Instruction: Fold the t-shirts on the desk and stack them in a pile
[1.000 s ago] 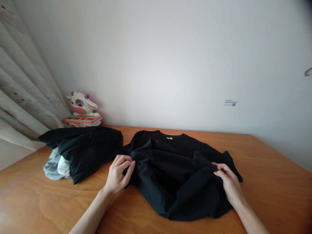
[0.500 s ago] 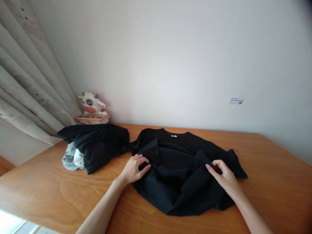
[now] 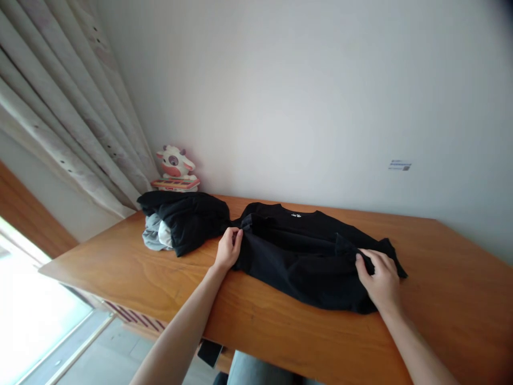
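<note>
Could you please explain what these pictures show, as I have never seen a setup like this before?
Of course. There is no machine here: these are a person's own bare hands, and every picture comes from one camera worn on the head, looking forward and down. On the wooden table lies a black shirt, its neckline toward the wall. The left hand pinches its cloth on one side, and the right hand grips it on the other. To the left is a heap of black clothing, with some grey cloth and white cloth showing at its edge. Behind that heap sits a toy cow with a keyboard.
</note>
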A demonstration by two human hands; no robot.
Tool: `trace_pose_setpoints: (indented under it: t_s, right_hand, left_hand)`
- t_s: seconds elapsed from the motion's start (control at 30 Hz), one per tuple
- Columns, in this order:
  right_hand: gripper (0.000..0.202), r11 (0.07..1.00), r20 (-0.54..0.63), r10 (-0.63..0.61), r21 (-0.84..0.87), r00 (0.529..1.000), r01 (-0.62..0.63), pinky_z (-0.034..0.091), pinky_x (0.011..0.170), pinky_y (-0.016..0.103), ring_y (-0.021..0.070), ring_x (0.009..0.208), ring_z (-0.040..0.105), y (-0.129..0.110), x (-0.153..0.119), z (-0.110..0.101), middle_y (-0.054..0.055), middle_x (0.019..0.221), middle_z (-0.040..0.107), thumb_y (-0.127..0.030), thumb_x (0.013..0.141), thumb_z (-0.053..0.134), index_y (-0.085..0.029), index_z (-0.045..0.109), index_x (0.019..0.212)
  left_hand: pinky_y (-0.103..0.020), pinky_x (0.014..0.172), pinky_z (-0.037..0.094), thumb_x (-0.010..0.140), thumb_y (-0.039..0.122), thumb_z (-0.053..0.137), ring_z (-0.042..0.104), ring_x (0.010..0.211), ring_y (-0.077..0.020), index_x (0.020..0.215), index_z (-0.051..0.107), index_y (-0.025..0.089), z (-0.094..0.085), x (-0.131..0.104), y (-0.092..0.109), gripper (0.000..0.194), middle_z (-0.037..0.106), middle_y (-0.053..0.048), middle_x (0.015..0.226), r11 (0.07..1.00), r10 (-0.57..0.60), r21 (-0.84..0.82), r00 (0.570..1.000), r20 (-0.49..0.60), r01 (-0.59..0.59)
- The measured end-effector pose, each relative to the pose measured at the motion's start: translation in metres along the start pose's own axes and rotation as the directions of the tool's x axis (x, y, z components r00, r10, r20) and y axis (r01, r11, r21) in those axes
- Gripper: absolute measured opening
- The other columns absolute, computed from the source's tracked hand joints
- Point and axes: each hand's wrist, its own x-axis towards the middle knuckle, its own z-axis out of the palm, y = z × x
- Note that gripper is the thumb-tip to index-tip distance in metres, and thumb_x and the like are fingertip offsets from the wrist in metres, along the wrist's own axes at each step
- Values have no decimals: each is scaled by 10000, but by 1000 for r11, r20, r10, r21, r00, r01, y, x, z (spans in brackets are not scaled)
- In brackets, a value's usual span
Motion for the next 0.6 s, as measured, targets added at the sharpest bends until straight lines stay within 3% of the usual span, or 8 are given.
trace_pose_setpoints:
  t_s: [0.2,0.3,0.4,0.47,0.6]
  right_hand:
    - [280,992,-82,-78,-105,994,69,466,970,482,314,1037,626,-5,-12,-8,139,1043,673,-421,914,567,-192,715,978]
    - [328,993,-122,-44,-111,992,30,454,965,487,314,996,608,-12,-15,-16,130,972,623,-462,909,552,-188,728,946]
    - [382,993,-151,37,-109,988,-54,438,973,502,316,964,590,-18,-17,-22,109,904,564,-517,895,549,-190,744,928]
    - [396,990,-151,92,-93,984,-107,444,960,500,312,927,581,-20,-17,-25,92,862,534,-532,887,553,-194,752,941]
    - [433,980,-147,189,-34,971,-196,483,841,460,295,802,572,-23,-16,-27,72,767,516,-522,884,523,-166,741,1003]
  left_hand:
    - [-308,721,464,983,488,478,567,719,-182,737,526,227,-7,-11,6,362,562,-16,760,992,94,68,990,106,-102]
    - [-304,711,465,914,514,596,562,729,-183,653,508,223,-15,-20,13,401,545,-22,766,979,175,74,965,194,-192]
    - [-325,730,477,901,421,613,558,752,-199,670,537,222,-19,-26,18,314,552,-37,781,955,263,73,934,242,-288]
    - [-361,799,484,916,373,587,555,806,-219,698,552,222,-20,-29,19,267,568,-52,826,954,268,77,942,202,-289]
    - [-433,947,458,974,367,524,535,967,-258,816,583,223,-18,-31,14,222,574,-87,988,975,207,81,978,21,-208]
